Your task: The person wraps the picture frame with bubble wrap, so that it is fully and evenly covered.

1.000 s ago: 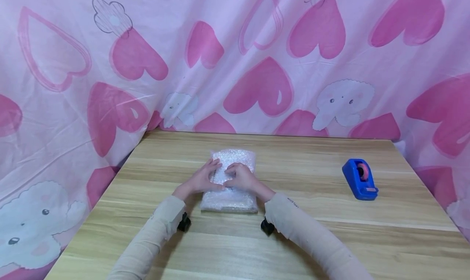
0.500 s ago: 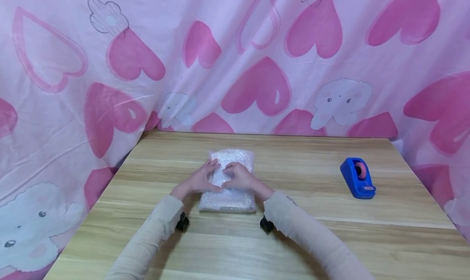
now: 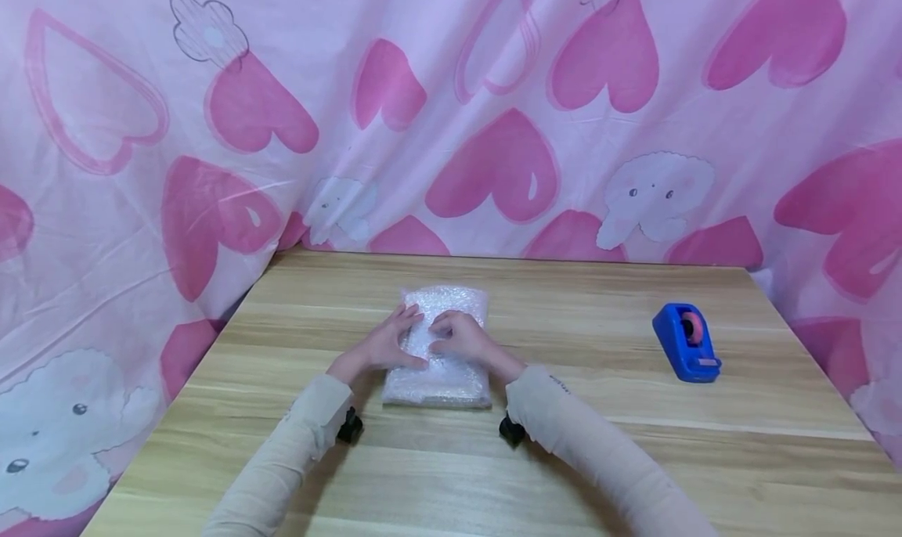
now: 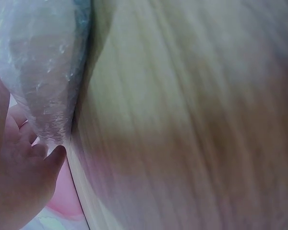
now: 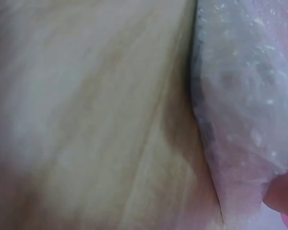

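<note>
A flat rectangular package in bubble wrap [image 3: 437, 387] lies on the wooden table in front of me. My left hand [image 3: 384, 344] rests on its left side, with fingers spread toward the far end and the thumb reaching inward. From the other side my right hand [image 3: 465, 338] touches the top of the wrap, its fingers bent and the thumb apart from them. Both thumbs lie near each other over the package's middle. In the left wrist view, fingers [image 4: 56, 155] show beside the wrap's edge. Only a small part of the right hand [image 5: 282, 194] appears in the right wrist view.
A blue tape dispenser [image 3: 682, 355] holding a pink roll [image 3: 694, 328] stands at the right of the table [image 3: 578, 435]. Behind and along the sides hangs a pink curtain [image 3: 437, 20] printed with hearts, meeting the table's back edge.
Both hands stay nearly still on the package; the right thumb has drawn slightly away from the left thumb. The head view has shifted slightly.
</note>
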Action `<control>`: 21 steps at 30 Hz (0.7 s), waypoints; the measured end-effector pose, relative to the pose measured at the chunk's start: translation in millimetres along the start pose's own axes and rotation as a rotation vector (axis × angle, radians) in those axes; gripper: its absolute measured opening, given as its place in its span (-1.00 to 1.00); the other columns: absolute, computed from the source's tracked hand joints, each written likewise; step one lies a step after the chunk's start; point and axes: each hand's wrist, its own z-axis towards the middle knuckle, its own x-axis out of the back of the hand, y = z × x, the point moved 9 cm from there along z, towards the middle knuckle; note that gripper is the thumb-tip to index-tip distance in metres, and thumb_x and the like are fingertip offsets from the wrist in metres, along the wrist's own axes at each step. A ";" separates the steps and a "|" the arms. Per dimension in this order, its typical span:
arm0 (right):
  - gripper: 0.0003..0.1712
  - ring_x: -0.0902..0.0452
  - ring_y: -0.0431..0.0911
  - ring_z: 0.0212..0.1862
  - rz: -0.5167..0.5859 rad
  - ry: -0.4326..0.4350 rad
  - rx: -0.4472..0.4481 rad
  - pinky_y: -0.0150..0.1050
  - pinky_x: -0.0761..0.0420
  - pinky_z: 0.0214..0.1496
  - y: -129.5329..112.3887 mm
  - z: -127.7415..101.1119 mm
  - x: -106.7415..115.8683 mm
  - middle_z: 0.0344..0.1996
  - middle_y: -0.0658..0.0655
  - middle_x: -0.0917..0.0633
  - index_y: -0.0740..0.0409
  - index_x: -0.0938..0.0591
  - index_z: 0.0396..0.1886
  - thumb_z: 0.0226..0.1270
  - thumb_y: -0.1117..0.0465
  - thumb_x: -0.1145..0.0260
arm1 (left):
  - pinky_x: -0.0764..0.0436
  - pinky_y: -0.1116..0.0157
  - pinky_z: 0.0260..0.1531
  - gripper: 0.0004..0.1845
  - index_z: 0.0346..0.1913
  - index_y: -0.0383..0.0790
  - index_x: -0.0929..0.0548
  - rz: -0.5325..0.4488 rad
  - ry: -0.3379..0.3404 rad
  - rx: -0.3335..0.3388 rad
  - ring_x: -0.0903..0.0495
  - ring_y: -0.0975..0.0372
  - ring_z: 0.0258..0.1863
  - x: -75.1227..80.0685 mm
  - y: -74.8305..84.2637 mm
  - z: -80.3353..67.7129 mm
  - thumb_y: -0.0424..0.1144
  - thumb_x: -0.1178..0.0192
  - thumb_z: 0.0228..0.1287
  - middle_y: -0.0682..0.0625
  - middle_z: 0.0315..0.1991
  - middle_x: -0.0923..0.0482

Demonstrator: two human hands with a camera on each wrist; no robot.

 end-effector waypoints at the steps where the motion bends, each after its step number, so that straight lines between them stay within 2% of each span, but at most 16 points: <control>1: -0.64 -0.51 0.04 -0.08 -0.013 -0.001 -0.003 -0.20 -0.52 0.01 0.6 0.3 -0.9 -0.17 0.25 -0.63 0.39 -0.64 -0.19 -0.04 0.31 -0.39 | 0.09 -0.08 0.29 0.02 0.33 -0.34 -0.17 0.003 0.000 -0.002 0.29 -0.03 0.39 -0.1 0.3 0.2 0.04 -0.42 -0.17 -0.12 0.42 0.10; 12: -0.52 -0.46 0.05 0.01 -0.083 -0.027 -0.039 -0.13 -0.43 0.10 0.2 0.0 -4.4 -0.10 0.24 -0.60 0.39 -0.62 -0.12 -0.08 0.23 -0.45 | 0.10 -0.07 0.30 0.02 0.33 -0.35 -0.17 0.026 -0.007 -0.011 0.29 -0.04 0.39 0.0 2.3 -0.3 0.04 -0.41 -0.16 -0.13 0.42 0.10; 21: -0.53 -0.46 0.05 -0.01 -0.105 -0.019 0.005 -0.11 -0.42 0.10 -0.7 1.1 -4.0 -0.12 0.25 -0.60 0.40 -0.62 -0.14 -0.07 0.22 -0.45 | 0.13 -0.05 0.31 0.04 0.35 -0.34 -0.13 0.020 -0.023 0.002 0.33 -0.02 0.39 -0.5 0.3 3.6 0.03 -0.42 -0.16 -0.11 0.43 0.15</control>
